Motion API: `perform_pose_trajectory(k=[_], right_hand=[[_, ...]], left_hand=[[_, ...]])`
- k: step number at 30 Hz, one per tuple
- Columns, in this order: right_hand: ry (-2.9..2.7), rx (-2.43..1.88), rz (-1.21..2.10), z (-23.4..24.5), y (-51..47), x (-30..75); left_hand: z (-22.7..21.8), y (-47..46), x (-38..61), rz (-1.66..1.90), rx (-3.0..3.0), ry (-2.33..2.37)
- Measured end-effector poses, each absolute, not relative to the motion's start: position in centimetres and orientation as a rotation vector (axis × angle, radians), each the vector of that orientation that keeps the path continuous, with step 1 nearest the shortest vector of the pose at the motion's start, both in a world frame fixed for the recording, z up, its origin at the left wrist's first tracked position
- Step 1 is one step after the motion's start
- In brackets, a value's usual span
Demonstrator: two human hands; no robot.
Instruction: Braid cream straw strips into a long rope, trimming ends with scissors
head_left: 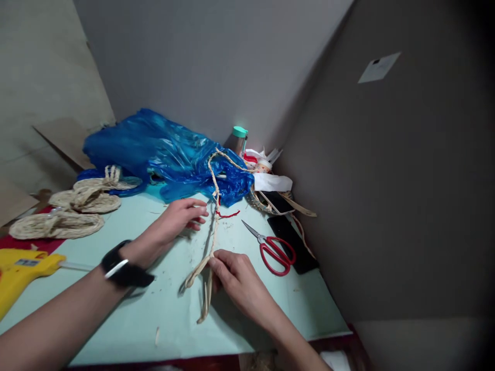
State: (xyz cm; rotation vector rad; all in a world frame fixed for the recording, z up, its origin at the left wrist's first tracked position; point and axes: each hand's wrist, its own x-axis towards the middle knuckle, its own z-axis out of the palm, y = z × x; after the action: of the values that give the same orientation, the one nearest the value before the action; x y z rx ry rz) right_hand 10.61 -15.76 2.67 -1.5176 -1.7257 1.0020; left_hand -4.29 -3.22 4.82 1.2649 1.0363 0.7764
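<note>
A braided straw cord (pixel 213 226) runs from the blue plastic bag (pixel 162 149) toward me across the pale green table (pixel 147 319). My right hand (pixel 235 278) pinches the cord near its loose strand ends, fingers closed on it. My left hand (pixel 180 219), with a black watch on the wrist, lies just left of the cord with its fingers stretched toward it, fingertips touching or nearly touching the braid. A short red thread (pixel 228 214) lies beside the cord.
Red-handled scissors (pixel 273 250) lie right of the cord, beside a black phone (pixel 292 239). Woven straw sandals (pixel 73 208) sit at the left, a yellow glue gun (pixel 21 268) at the near left. A green-capped bottle (pixel 238 138), white paper and a basket crowd the corner.
</note>
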Motion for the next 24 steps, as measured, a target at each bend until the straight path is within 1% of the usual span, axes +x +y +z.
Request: perform_pose_trajectory(k=[6,12,14,17,18,24], right_hand=[[-1.895,-1.548,0.896,2.8,-15.0,10.3],[-2.105,-1.571,0.8,4.2,-13.8,11.0],[-2.088,-1.661,0.639,4.9,-12.4,11.9],[-1.957,-1.799,0.263,5.1,-9.4,13.5],[-1.958,-1.84,0.196,4.9,-8.3,14.0],[-2.068,-1.935,0.226,2.9,-5.0,14.6]], left_hand=[[2.8,0.0,-1.1,0.653,1.257,1.002],[1.7,0.4,-0.7,0.683,1.22,0.942],[1.4,0.5,-0.8,0.713,1.199,0.916],[0.9,0.7,-0.9,0.742,1.182,0.873],[0.7,0.7,-0.9,0.748,1.181,0.86],[-0.1,0.8,-1.1,0.769,1.201,0.815]])
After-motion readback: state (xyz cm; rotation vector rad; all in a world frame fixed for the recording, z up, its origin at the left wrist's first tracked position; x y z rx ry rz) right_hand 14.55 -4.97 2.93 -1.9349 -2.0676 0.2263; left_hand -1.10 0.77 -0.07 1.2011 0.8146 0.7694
